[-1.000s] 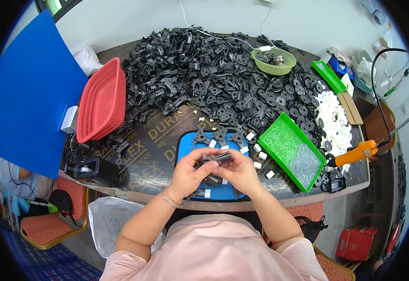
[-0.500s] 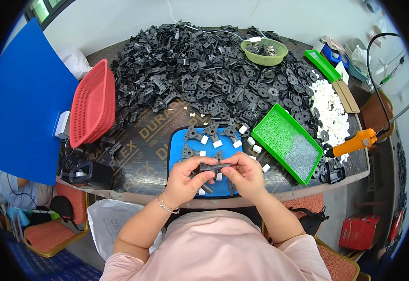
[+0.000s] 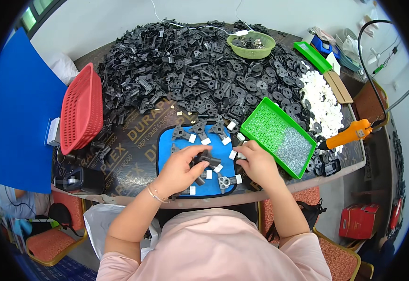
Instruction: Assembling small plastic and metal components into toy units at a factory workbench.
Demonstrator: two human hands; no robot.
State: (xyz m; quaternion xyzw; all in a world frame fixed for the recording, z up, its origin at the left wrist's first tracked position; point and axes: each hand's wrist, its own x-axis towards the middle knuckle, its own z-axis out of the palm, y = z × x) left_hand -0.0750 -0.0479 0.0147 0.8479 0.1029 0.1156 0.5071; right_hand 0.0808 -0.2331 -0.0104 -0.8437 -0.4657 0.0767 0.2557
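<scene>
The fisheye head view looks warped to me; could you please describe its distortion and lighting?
Head view: the dark, brown-printed tabletop bows along its front edge, and black fills the corners; head view: the heap of small white pieces looks nearly washed out, the black plastic parts dim.

On the dark top of the desk, big brown-yellow capital letters are printed in several slanting rows, with smaller letters between them. On the red box are small marks, which cannot be read.

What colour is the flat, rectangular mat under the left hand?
The mat is blue with a black border, best seen in the head view.
</scene>
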